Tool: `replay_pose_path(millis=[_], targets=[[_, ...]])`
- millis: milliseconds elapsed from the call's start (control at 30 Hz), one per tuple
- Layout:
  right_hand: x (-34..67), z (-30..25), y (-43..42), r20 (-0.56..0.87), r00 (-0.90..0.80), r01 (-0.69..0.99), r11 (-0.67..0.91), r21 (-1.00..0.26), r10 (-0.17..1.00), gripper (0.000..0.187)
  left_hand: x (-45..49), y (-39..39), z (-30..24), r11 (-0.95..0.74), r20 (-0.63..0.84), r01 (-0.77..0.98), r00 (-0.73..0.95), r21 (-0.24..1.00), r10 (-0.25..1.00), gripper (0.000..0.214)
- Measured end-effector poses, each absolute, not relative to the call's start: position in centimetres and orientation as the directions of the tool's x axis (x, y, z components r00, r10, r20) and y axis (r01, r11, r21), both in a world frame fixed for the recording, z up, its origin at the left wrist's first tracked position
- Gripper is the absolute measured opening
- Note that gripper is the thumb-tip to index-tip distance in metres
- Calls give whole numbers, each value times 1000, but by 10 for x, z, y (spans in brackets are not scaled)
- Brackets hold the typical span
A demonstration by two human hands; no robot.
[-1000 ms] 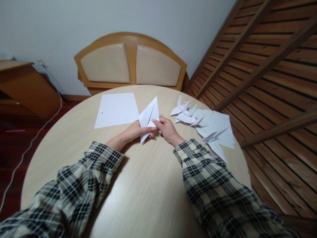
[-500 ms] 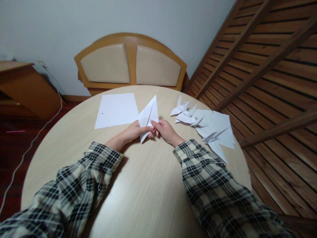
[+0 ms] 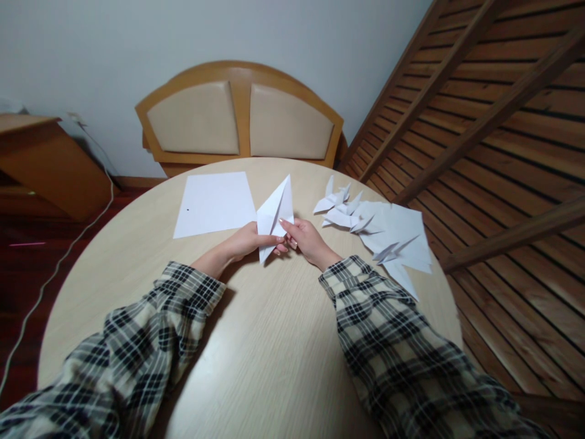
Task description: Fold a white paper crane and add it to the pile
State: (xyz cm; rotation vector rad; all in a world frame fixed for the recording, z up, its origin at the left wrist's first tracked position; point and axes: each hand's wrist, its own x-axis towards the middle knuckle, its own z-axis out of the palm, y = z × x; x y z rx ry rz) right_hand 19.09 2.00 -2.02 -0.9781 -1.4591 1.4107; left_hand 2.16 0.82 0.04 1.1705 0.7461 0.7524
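Between my hands is a piece of folded white paper (image 3: pixel 275 207), diamond-shaped with a slit down its middle and a point at the top. My left hand (image 3: pixel 249 239) grips its lower left side, thumb lying across the front. On the lower right side my right hand (image 3: pixel 307 239) pinches it, thumb on the face near the middle slit. The fingers behind the paper are partly hidden. Left of it a flat white sheet (image 3: pixel 217 204) with a small dark dot lies on the table. Several folded paper cranes (image 3: pixel 342 213) sit to the right.
The round wooden table (image 3: pixel 256 341) fills the foreground. More white paper (image 3: pixel 404 231) lies under and beside the cranes. Behind the table stands a padded headboard (image 3: pixel 242 116). A slatted wooden screen (image 3: pixel 512 152) rises on the right, and a white cable (image 3: pixel 68 250) runs along the floor at left.
My right thumb has shifted slightly up the paper's face, apart from the left thumb. The folded paper has turned a little and its slit looks slightly wider. Both hands keep hold.
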Motion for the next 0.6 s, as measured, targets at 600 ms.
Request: replay_pose_path(millis=[600], targets=[[197,-13,23,43,-287,-259,-34,-965,957,43,16,12,-3,202,-146,-14,641,979,753,11]])
